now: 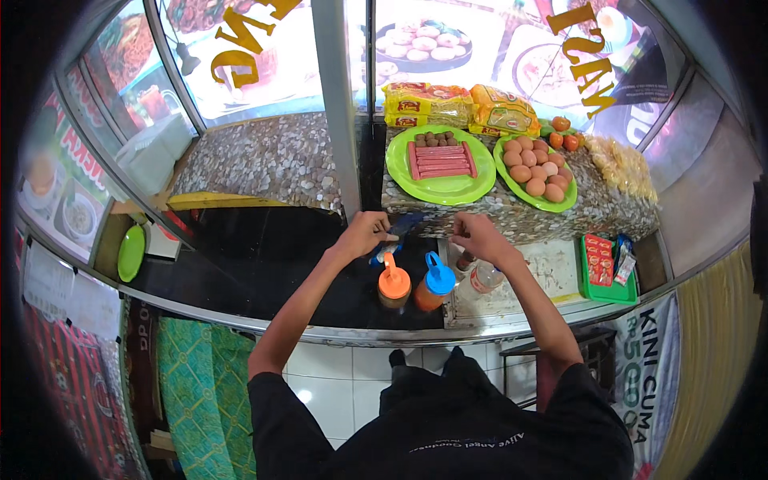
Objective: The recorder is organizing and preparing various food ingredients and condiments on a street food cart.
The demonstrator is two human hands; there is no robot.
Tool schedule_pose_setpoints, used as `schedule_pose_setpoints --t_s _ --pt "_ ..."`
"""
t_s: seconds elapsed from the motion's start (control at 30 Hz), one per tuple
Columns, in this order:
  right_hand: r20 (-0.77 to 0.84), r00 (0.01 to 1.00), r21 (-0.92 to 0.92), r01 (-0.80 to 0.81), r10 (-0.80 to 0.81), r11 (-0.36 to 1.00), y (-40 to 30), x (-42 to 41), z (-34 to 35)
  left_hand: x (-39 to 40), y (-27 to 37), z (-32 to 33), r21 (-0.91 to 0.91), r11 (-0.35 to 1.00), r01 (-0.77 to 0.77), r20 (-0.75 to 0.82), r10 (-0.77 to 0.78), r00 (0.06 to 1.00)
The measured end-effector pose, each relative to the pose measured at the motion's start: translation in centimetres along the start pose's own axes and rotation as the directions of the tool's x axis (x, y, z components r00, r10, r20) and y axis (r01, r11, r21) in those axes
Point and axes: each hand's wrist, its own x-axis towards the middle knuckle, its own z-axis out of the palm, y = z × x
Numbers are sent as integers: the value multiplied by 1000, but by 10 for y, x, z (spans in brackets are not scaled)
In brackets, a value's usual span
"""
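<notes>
My left hand (pixel 367 234) has its fingers curled at a blue plastic packet (pixel 406 224), its thumb against the packet's near end. To the right, my right hand (pixel 477 236) hangs with bent fingers over the counter above some bottles; whether it holds anything is not visible. Below the hands stand a squeeze bottle with an orange lid (pixel 394 284), another with a blue lid (pixel 435 284) and a clear bottle (pixel 485 278). A dark-topped bottle (pixel 465 260) is partly hidden by my right hand. Behind, a green plate (pixel 441 191) bears sausages (pixel 442 160) and meatballs (pixel 436 139).
Brown eggs (pixel 538 173) lie on a second green plate (pixel 561 206), near tomatoes (pixel 561 124) and yellow noodle packs (pixel 427 105) on the pebbled ledge (pixel 264 159). A green tray (pixel 609 293) with sachets stands at the right. A metal post (pixel 339 108) rises left of the plates.
</notes>
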Motion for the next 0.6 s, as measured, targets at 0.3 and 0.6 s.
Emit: schedule_pose_setpoints --t_s 0.3,0.6 --pt "-211 974 410 12 82 912 -11 -20 -4 -37 67 -35 41 996 -77 -237 84 968" --pt "-390 921 679 273 20 682 -24 -31 -21 -8 170 -23 -414 849 -328 -333 195 923"
